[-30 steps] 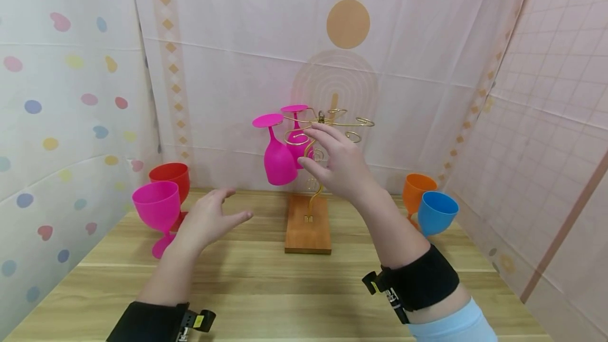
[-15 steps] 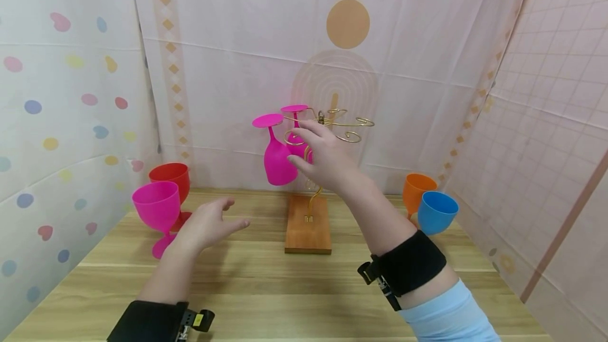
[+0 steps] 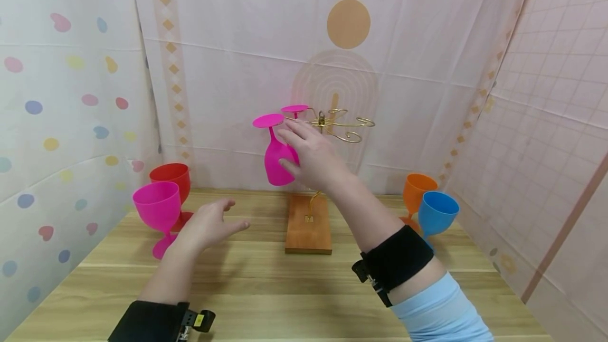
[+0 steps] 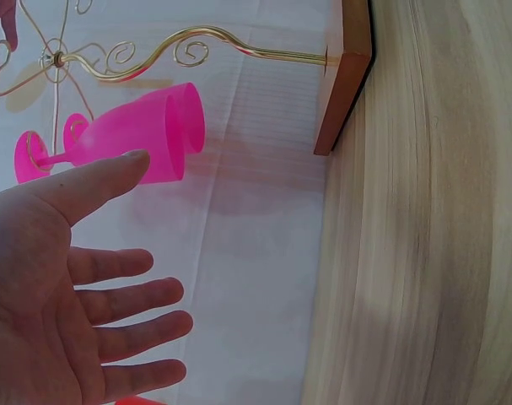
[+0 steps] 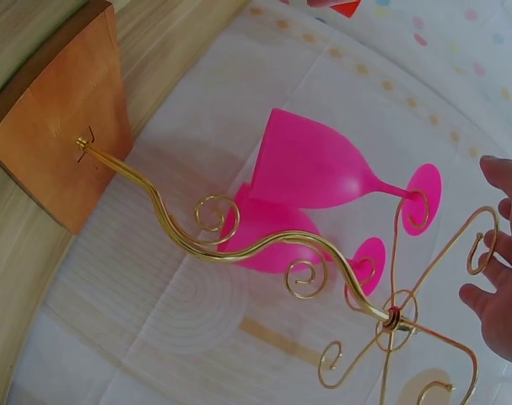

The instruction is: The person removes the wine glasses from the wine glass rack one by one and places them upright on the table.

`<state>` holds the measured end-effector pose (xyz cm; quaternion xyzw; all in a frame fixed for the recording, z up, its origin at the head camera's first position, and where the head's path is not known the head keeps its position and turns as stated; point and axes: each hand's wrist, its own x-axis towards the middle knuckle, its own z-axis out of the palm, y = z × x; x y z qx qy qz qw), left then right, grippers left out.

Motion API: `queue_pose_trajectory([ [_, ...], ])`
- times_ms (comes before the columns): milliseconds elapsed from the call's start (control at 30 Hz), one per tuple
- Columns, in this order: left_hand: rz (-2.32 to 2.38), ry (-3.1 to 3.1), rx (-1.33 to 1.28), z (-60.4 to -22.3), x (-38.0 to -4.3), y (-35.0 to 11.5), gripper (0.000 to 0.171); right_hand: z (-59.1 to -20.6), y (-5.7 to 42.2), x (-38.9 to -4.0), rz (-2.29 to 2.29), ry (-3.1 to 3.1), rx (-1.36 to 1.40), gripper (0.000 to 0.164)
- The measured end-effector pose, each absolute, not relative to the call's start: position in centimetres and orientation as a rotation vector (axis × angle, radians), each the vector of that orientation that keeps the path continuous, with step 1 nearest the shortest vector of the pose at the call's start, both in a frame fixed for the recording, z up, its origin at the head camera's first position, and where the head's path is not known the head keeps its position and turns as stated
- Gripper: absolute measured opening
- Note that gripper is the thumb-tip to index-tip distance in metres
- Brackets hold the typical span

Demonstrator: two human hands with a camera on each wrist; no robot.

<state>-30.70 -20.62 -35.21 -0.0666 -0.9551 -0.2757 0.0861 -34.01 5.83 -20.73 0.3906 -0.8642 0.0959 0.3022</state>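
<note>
Pink plastic goblet (image 3: 277, 154), hanging upside down by its foot from the gold wire rack (image 3: 339, 123) on a wooden block base (image 3: 307, 223), sits at the rack's nine o'clock arm beside a second pink goblet (image 3: 294, 112). Right hand (image 3: 311, 160) reaches in with fingers spread wide, apparently touching the bowl but not yet gripping it. Left hand (image 3: 206, 226) hovers open and empty above the wooden table (image 3: 266, 289). This looks like the reach-to-grasp step; next, closing round the bowl calls for care with the wire hook.
</note>
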Motion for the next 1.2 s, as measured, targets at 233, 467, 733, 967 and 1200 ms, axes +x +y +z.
queue_pose_trajectory([
  [233, -0.831, -2.852, -0.194, -35.4, -30.6, -20.7, 0.082, -21.0, 5.3, -34.2, 0.245, -2.324, 1.026, 0.056],
  [467, -0.829, -2.847, -0.205, -35.4, -30.6, -20.7, 0.081, -21.0, 4.9, -34.3, 0.201, -2.379, 1.005, 0.056],
  [733, -0.833, -2.850, -0.197, -35.4, -30.4, -20.7, 0.082, -21.1, 4.6, -34.2, 0.216, -2.425, 0.980, 0.061],
  [967, -0.828, -2.845, -0.211, -35.4, -30.5, -20.7, 0.080, -21.4, 4.9, -33.9, 0.245, -2.428, 0.972, 0.060],
  [1200, -0.829, -2.847, -0.205, -35.3, -30.4, -20.5, 0.079, -21.8, 5.5, -34.0, 0.309, -2.384, 0.997, 0.058],
])
